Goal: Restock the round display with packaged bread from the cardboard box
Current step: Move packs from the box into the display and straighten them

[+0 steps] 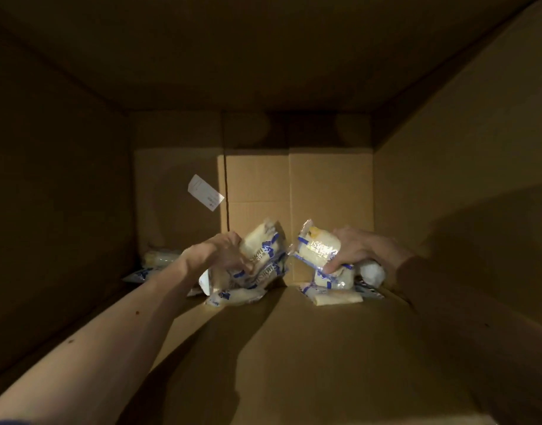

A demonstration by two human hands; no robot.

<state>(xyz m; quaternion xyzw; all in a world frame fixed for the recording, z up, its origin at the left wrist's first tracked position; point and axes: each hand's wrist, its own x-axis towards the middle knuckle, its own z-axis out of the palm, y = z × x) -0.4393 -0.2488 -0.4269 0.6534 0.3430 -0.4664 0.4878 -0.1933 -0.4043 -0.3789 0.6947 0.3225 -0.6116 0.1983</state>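
I'm gathering: my left hand (pixel 216 256) grips a bread bundle (pixel 263 256), my right hand (pixel 360 248) one packet (pixel 320 248). Next, I should lift both out of the cardboard box (pixel 447 142).

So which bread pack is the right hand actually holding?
The upright pack with the yellow patch on top, gripped by the right hand; other packs lie flat below it.

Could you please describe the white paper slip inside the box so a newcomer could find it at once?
Look into the cardboard box to its deep end. Above the left hand in the picture, the slip sits tilted against bare cardboard. Unlike the glossy, blue-printed bread packs, it is flat white paper.
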